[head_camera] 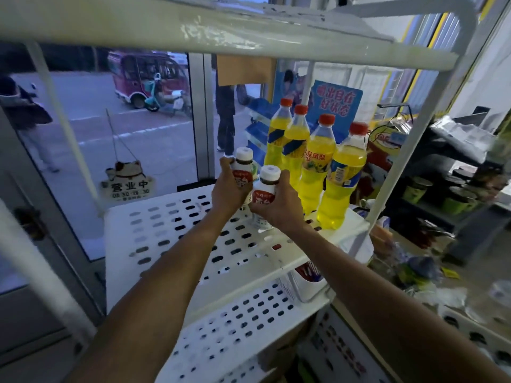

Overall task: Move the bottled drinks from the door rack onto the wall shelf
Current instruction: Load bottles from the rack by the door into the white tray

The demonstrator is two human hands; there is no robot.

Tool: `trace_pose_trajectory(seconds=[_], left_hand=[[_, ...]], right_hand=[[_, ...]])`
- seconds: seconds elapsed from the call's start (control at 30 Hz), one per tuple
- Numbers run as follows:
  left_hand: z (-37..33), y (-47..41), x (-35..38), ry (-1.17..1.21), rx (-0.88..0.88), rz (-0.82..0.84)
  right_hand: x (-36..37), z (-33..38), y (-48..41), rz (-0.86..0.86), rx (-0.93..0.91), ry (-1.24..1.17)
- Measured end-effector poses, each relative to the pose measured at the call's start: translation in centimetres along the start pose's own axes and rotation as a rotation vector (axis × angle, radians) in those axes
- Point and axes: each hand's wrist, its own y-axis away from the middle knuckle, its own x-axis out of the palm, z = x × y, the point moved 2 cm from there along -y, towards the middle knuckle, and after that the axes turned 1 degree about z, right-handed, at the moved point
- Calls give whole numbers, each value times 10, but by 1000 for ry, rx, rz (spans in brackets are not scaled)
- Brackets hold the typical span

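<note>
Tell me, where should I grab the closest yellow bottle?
Grip the yellow bottle round its narrow shoulder below the red cap, coming from the front. It stands upright, another bottle crowds its left, and the rack post runs close on its right.

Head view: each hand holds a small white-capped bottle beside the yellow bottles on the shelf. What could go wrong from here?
The right hand and the nearer small bottle crowd the yellow bottles; a nudge might topple one, and the front one stands near the shelf edge. The left hand holds the farther small bottle beside it, so setting both down together could tip one.
</note>
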Motion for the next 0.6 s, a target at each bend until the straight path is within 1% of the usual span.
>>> trace_pose_trajectory(seconds=[0.1, 0.2, 0.3, 0.47, 0.6], left_hand=[[-9, 26, -8, 11, 23, -8], [-19, 55, -17, 30, 3, -15], [-32, 86, -25, 22, -16, -20], [-51, 130, -34, 6, -40, -20], [-69, 164, -38, -17, -64, -72]], right_hand=[[-13, 4, 16, 30, 26, -9], [-25, 7, 38, 55, 44, -24], [-41, 9, 61, 45, 12, -35], [-73, 7, 100, 12, 59, -48], [-98, 2, 129, 7, 74, -37]])
